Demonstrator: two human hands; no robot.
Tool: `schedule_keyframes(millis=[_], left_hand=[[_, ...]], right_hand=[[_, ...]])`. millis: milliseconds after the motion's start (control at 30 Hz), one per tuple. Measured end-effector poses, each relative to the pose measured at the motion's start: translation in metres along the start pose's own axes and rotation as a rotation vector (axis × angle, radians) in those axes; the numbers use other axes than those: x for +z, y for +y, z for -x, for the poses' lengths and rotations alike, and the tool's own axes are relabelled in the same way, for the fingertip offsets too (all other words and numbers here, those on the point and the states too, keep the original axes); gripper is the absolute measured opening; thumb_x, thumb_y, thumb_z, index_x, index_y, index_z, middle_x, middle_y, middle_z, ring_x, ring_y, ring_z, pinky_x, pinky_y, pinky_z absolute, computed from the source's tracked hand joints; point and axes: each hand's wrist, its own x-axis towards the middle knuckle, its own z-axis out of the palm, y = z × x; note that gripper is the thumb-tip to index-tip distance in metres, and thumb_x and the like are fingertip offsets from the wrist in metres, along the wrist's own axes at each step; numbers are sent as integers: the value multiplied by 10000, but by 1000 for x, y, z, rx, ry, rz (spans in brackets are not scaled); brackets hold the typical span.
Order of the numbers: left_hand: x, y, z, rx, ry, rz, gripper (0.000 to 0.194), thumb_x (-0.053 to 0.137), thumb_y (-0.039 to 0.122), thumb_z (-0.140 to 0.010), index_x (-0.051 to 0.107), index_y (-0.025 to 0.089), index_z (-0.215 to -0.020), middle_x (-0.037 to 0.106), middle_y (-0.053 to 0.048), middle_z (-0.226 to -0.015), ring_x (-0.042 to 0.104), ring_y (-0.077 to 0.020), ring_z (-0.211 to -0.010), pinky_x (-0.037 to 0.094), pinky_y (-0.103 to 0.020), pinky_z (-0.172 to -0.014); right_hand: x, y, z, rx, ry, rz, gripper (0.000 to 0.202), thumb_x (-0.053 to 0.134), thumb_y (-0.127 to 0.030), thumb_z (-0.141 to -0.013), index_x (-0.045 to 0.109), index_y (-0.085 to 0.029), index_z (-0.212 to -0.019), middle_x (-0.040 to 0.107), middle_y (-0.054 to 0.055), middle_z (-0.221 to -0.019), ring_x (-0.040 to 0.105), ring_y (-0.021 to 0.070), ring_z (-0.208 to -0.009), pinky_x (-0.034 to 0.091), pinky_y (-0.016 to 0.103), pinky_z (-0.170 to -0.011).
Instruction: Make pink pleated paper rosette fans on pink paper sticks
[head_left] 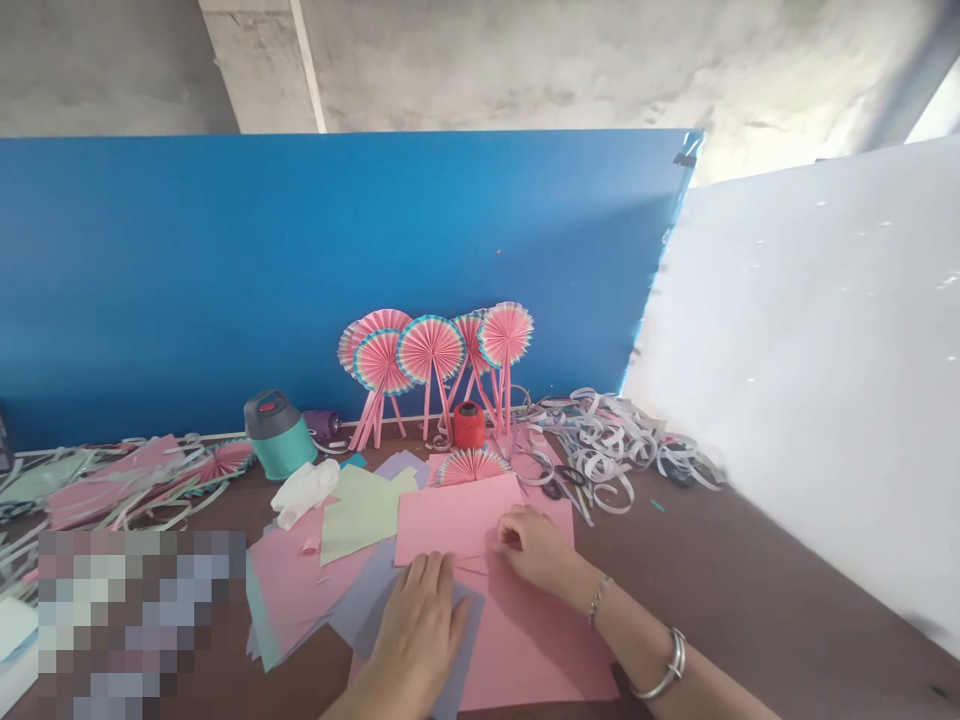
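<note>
My left hand [424,625] lies flat, fingers stretched out, across a purple-grey paper sheet [469,640] and the lower edge of a pink paper sheet [450,515]. My right hand [536,550] is curled, thumb and forefinger pinched at that pink sheet's lower right edge. A narrow, slightly raised strip of paper runs along the edge between my hands. Beneath lies a larger pink sheet [555,655]. Just behind the sheets rests a half-round pleated paper fan [472,466]. Black-handled scissors [553,489] lie behind my right hand, partly covered by paper strips.
Several round pink pleated fans [431,348] lean against the blue panel [225,280]. Nearby stand a red container [469,427] and a teal-and-grey container [281,440]. Green paper [364,515] and white tissue [306,490] lie left; curled paper strips [607,440] pile up right, near a white panel [825,350].
</note>
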Motion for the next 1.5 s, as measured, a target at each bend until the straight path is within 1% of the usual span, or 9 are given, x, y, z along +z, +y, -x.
schedule_keyframes(millis=[67, 300, 467, 733, 933, 1100, 1167, 1333, 1500], left_hand=[[0, 2, 0, -2, -9, -5, 357, 380, 259, -919, 570, 110, -1181, 638, -119, -1004, 584, -235, -902, 473, -392, -814], [9, 1, -1, 62, 119, -129, 337, 414, 261, -902, 603, 105, -1133, 632, -109, -945, 578, -246, -864, 466, -454, -847], [8, 3, -2, 37, 117, -107, 369, 444, 271, -886, 577, 169, -1215, 601, -89, -930, 559, -252, -873, 461, -467, -840], [4, 5, -6, 16, 68, -109, 386, 454, 309, -883, 572, 211, -1237, 578, -88, -929, 540, -260, -881, 472, -441, -794], [7, 5, -8, 15, 55, -114, 369, 471, 307, -879, 587, 210, -1215, 575, -86, -913, 532, -252, -871, 466, -419, -789], [11, 9, -7, 17, 72, -155, 389, 475, 326, -879, 577, 194, -1230, 582, -104, -927, 537, -271, -899, 464, -436, -809], [13, 10, -7, 10, 83, -152, 396, 480, 338, -875, 578, 189, -1228, 580, -106, -931, 540, -271, -902, 465, -434, -816], [15, 11, -7, 11, 98, -126, 397, 509, 349, -859, 589, 178, -1209, 573, -98, -901, 541, -264, -871, 462, -439, -814], [13, 10, -7, 6, 78, -128, 404, 544, 333, -841, 589, 184, -1214, 591, -106, -915, 548, -281, -883, 460, -461, -819]], right_hand=[[-2, 3, -1, -6, -1, -41, 99, 545, -102, -683, 540, -176, -616, 581, 25, -741, 507, 153, -738, 352, 243, -685], [-5, 11, -5, -58, -39, -124, 160, 526, -70, -692, 518, -168, -566, 564, 17, -695, 522, 144, -715, 395, 246, -692], [-4, 14, -6, -1, -5, -119, 172, 593, -142, -693, 506, -169, -548, 556, 38, -762, 525, 158, -775, 423, 255, -712], [-3, 22, -12, -15, -50, -175, 213, 647, -190, -694, 519, -162, -526, 526, 16, -752, 518, 137, -731, 430, 247, -701], [-7, 16, -10, 56, -57, -145, 184, 661, -193, -676, 533, -154, -550, 535, 26, -796, 513, 140, -728, 416, 255, -697], [-6, 11, -5, -4, -11, -34, 71, 597, -121, -687, 559, -162, -643, 565, 46, -822, 521, 170, -825, 404, 269, -762], [-2, 5, -2, -8, 19, 34, 58, 585, -186, -739, 556, -166, -693, 572, 65, -852, 520, 190, -857, 396, 286, -771], [11, -17, 7, 77, 151, 290, 334, 489, -512, -841, 534, -181, -853, 566, 134, -981, 498, 279, -927, 351, 392, -805], [12, -23, 11, 129, 142, 354, 470, 431, -601, -837, 528, -159, -962, 551, 176, -1051, 482, 325, -1007, 327, 434, -833]])
